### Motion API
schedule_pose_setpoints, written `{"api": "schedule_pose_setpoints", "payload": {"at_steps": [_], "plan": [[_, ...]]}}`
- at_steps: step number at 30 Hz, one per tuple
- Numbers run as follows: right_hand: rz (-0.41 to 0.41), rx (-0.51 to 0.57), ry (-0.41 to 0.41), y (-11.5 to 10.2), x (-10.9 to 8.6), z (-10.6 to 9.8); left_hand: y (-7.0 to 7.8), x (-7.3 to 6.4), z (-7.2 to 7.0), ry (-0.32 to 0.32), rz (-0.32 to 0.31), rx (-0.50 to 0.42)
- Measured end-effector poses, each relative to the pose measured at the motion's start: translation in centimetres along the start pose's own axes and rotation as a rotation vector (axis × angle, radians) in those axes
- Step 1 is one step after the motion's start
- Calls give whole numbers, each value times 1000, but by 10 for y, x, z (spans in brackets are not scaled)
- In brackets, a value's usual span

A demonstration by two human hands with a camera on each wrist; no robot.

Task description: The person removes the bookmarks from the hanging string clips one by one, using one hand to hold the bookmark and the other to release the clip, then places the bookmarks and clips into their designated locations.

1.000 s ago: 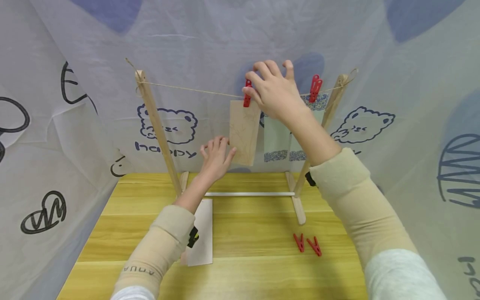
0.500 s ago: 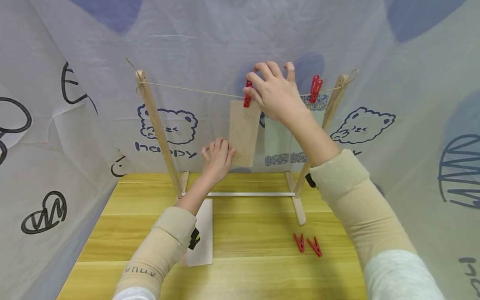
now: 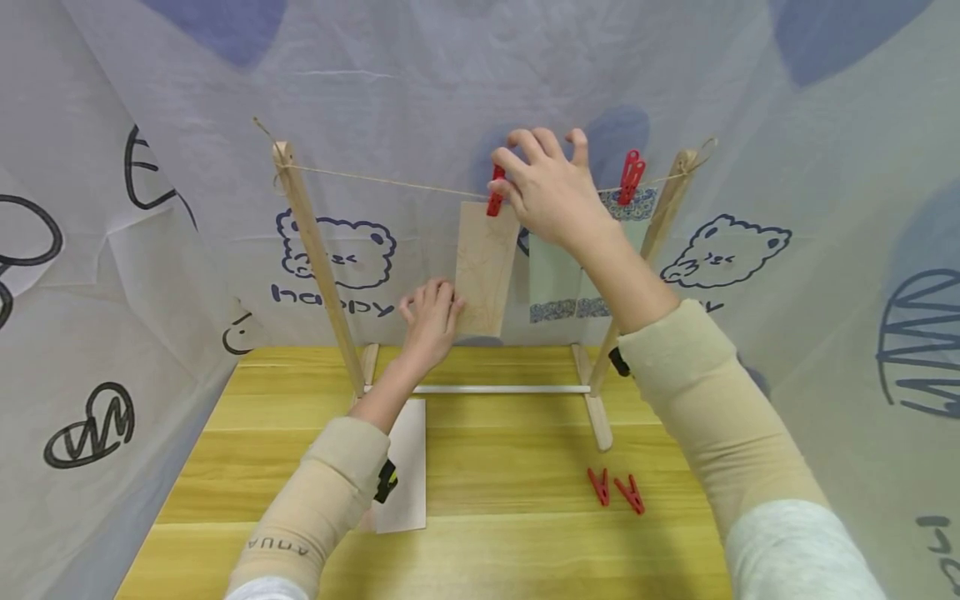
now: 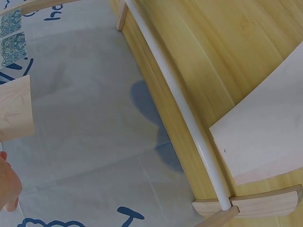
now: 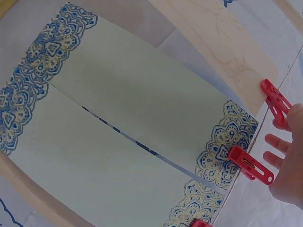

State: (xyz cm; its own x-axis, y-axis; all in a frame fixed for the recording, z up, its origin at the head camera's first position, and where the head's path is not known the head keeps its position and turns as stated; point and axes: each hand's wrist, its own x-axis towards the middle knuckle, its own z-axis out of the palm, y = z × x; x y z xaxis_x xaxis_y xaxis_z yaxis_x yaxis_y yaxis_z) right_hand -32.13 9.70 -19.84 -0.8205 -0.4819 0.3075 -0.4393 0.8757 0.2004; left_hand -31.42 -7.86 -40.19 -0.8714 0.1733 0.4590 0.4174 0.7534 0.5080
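Observation:
My right hand [image 3: 551, 187] pinches a red clothespin [image 3: 496, 193] between thumb and finger. That clothespin sits on the string at the top of a beige card [image 3: 483, 267] with faint line patterns, which hangs down. At the card's lower left edge is my left hand [image 3: 431, 325], its fingers loosely bent and the fingertips right beside the edge. In the left wrist view, part of this hand [image 4: 8, 187] shows just off the card's corner [image 4: 16, 111]. Two pale green cards [image 5: 142, 80] with blue patterned ends hang to the right, under more red clothespins [image 5: 251, 164].
A wooden stand with a left post [image 3: 318, 258], a right post [image 3: 667, 208] and a white bottom rod [image 3: 502, 389] bears the string [image 3: 390, 178]. On the table [image 3: 510, 550] lie two loose red clothespins [image 3: 598, 486] and pale cards [image 3: 405, 475]. Printed cloth [image 3: 420, 100] hangs behind.
The beige card's lower end has swung slightly left. My left hand has shifted slightly, ending a little left of where it was half a second ago. My right hand stays at the clothespin.

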Motion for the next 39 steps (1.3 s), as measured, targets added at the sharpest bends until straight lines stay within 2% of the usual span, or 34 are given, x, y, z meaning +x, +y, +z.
{"api": "schedule_pose_setpoints", "payload": {"at_steps": [6,15,16,21,26,27,33,34,39], "plan": [[-3,29,23,-1,1,3,-1,-1,1,15,11,-8],[-2,87,89,-2,1,8,-4,-2,3,87,41,-80],[-3,91,100,-1,1,8,-9,-1,8,108,50,-62],[-24,109,184,-2,2,11,-10,-1,9,120,55,-55],[-29,129,256,-2,3,13,-4,-1,3,116,56,-75],[-30,131,267,-2,3,13,-4,-2,4,133,63,-61],[-43,149,335,-3,3,14,-6,-2,5,139,59,-64],[-40,152,346,-3,3,14,-6,-2,4,124,52,-78],[-21,167,403,-4,3,15,-6,-1,3,147,63,-68]]}}
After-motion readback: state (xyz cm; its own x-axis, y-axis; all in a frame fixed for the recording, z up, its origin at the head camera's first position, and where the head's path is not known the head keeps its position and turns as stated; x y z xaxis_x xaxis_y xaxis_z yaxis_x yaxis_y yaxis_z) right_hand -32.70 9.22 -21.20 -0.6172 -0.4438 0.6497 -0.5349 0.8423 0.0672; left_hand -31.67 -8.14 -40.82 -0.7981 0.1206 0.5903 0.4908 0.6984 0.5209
